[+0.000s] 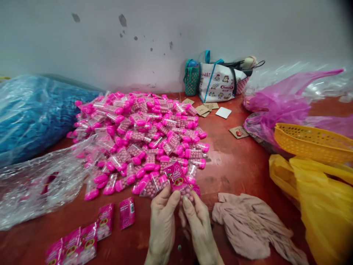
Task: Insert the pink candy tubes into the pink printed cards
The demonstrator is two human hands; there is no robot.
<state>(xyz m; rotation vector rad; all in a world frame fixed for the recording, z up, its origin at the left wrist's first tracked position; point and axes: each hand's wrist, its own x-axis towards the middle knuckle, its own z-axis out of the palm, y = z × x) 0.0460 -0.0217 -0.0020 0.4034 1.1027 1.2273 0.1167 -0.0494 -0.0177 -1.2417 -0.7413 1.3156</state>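
Note:
Both my hands meet at the lower middle over a red table [237,165]. My left hand [162,221] and my right hand [200,224] are closed together on one small pink-capped vial of pink beads with a pink printed wrapper [179,180] around it. Just beyond them spreads a big heap of the same clear vials with pink caps [140,136]. Several wrapped pink packets [82,235] lie at the lower left, one more packet [127,212] beside them.
A clear plastic bag [35,180] lies left, a blue-filled bag [30,114] behind it. A beige cloth [248,224] lies right of my hands. Yellow bag [325,206], orange basket [311,141], pink plastic [278,103], tote bags [217,82] and cardboard tags [205,108] sit right and back.

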